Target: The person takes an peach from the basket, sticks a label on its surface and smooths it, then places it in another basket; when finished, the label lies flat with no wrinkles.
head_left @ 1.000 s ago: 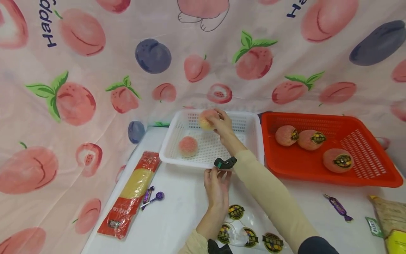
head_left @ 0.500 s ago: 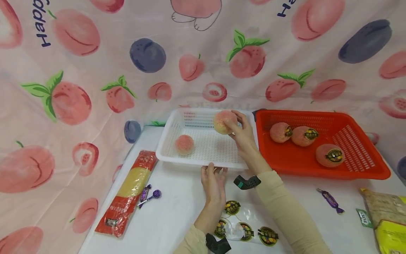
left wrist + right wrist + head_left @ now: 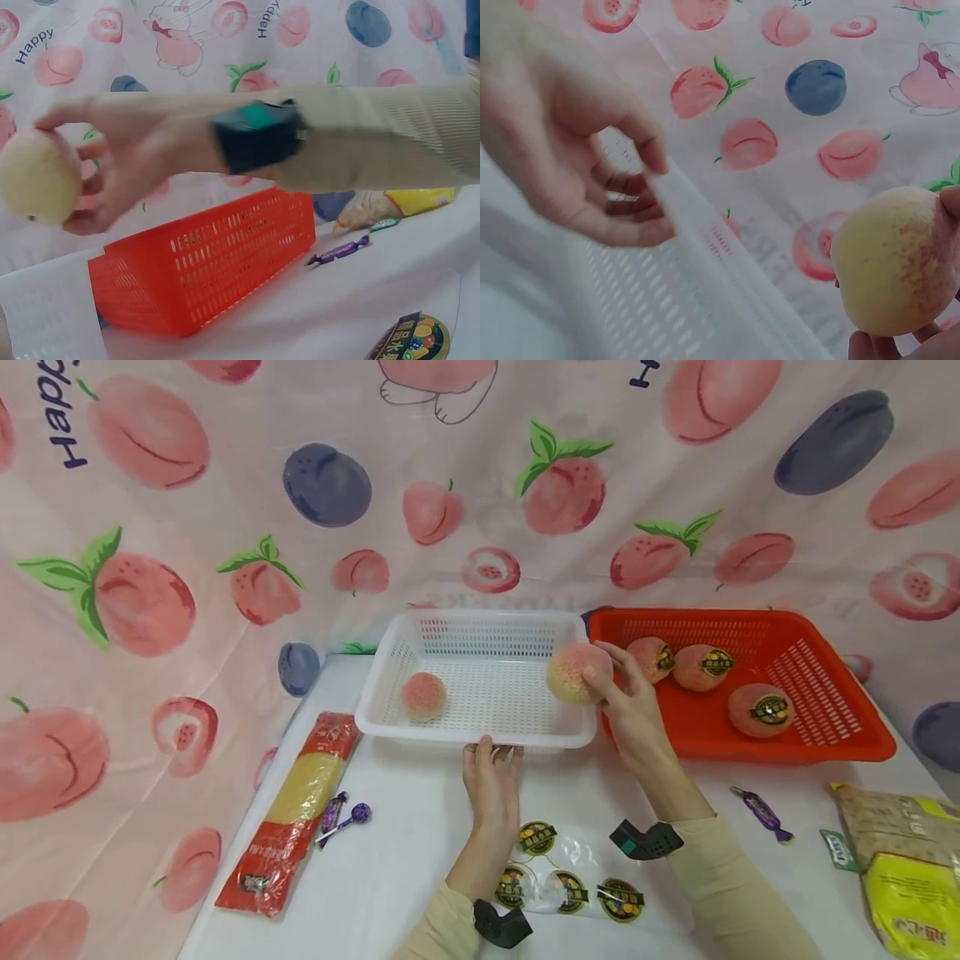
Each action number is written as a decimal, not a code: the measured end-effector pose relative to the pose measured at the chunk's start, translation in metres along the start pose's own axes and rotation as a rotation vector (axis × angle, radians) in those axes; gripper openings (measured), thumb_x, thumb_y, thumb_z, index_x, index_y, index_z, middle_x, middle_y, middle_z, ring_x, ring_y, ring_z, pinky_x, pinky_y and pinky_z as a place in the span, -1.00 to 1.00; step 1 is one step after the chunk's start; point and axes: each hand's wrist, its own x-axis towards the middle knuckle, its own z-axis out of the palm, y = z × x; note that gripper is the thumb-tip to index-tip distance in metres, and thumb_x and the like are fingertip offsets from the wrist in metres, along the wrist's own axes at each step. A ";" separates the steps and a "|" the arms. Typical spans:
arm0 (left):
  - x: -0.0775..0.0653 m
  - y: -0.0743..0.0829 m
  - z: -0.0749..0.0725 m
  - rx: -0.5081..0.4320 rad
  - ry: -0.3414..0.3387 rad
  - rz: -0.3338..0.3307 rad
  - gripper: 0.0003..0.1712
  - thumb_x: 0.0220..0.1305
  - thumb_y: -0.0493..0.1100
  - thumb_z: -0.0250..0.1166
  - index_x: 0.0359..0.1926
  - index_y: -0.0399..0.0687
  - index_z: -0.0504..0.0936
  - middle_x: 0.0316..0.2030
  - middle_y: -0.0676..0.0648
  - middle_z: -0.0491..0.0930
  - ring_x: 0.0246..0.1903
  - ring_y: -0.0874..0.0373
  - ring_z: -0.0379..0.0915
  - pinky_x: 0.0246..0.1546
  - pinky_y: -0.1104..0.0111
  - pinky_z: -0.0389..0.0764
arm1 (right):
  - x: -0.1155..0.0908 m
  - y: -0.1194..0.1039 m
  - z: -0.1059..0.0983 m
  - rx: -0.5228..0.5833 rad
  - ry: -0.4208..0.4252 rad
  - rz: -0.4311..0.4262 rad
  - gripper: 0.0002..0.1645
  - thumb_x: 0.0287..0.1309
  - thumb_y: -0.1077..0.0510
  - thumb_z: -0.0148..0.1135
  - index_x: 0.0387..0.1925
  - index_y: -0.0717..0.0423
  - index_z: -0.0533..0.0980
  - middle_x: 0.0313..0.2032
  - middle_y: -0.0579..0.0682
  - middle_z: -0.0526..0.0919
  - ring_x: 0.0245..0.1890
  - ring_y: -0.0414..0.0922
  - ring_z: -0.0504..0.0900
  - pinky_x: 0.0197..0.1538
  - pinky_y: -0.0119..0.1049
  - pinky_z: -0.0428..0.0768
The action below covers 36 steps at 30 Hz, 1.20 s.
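Observation:
In the head view my right hand [image 3: 636, 720] grips a pink-and-yellow peach [image 3: 576, 673] between thumb and fingers. The held peach is above the right end of the white plastic basket [image 3: 480, 739], close to the red basket. My left hand [image 3: 491, 789] holds the white basket's front rim, its thumb on top and fingers below. Another peach [image 3: 423, 696] lies inside the white basket, towards its left end. The right wrist view shows the held peach [image 3: 892, 262] yellow side on, with no sticker visible on that side.
The red basket [image 3: 697, 750] stands to the right with several peaches bearing black-and-gold stickers. A clear sticker sheet [image 3: 592, 868] lies in front. A red noodle packet [image 3: 292, 814], lollipop [image 3: 360, 813], wrapped candy [image 3: 763, 814] and yellow-and-brown bag [image 3: 903, 868] lie around.
My right hand has carried the peach rightwards and towards me, from the back of the white basket to its right end. My left hand has stayed at the front rim.

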 end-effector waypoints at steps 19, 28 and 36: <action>0.002 0.004 -0.002 -0.020 0.014 -0.035 -0.88 0.29 -0.14 -0.03 -0.31 -0.08 0.25 -0.24 -0.09 0.31 -0.19 0.07 0.36 0.00 0.22 0.44 | -0.067 0.021 -0.047 -0.139 -0.250 -0.114 -0.47 0.23 0.19 -0.09 0.24 0.02 0.12 0.18 0.00 0.22 0.11 -0.14 0.24 0.05 -0.52 0.40; 0.002 0.004 -0.007 -0.009 -0.037 -0.048 -0.86 0.28 -0.14 -0.01 -0.37 -0.10 0.25 -0.27 -0.08 0.36 -0.21 0.08 0.37 -0.01 0.22 0.45 | -0.079 0.049 -0.059 -0.199 -0.373 -0.055 -0.46 0.22 0.21 -0.07 0.24 0.08 0.12 0.25 0.05 0.16 0.18 -0.19 0.20 0.07 -0.46 0.37; 0.008 0.008 -0.021 0.150 -0.176 -0.124 -0.77 0.26 -0.02 0.02 -0.34 -0.08 0.28 -0.32 -0.05 0.41 -0.29 0.13 0.43 -0.17 0.33 0.48 | -0.069 0.076 -0.062 -0.289 -0.306 0.027 -0.46 0.16 0.07 0.07 0.19 -0.09 0.22 0.17 -0.12 0.27 0.17 -0.15 0.22 0.20 -0.01 0.20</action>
